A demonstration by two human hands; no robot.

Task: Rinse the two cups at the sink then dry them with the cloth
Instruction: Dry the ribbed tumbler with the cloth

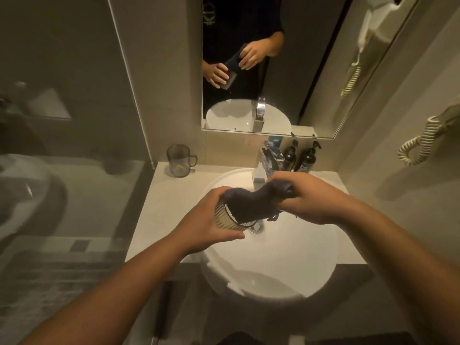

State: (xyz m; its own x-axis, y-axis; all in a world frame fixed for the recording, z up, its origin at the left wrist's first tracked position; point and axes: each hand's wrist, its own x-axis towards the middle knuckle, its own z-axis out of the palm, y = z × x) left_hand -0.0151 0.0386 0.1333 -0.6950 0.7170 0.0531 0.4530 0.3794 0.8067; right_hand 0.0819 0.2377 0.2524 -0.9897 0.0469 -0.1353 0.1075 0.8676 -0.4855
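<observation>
Inside the held cup, dark cloth is stuffed.

counter pale | holds: sink, cup, two bottles

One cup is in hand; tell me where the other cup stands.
In the head view, the other cup stands upright on the counter, back left of the sink, beside the glass partition.
</observation>
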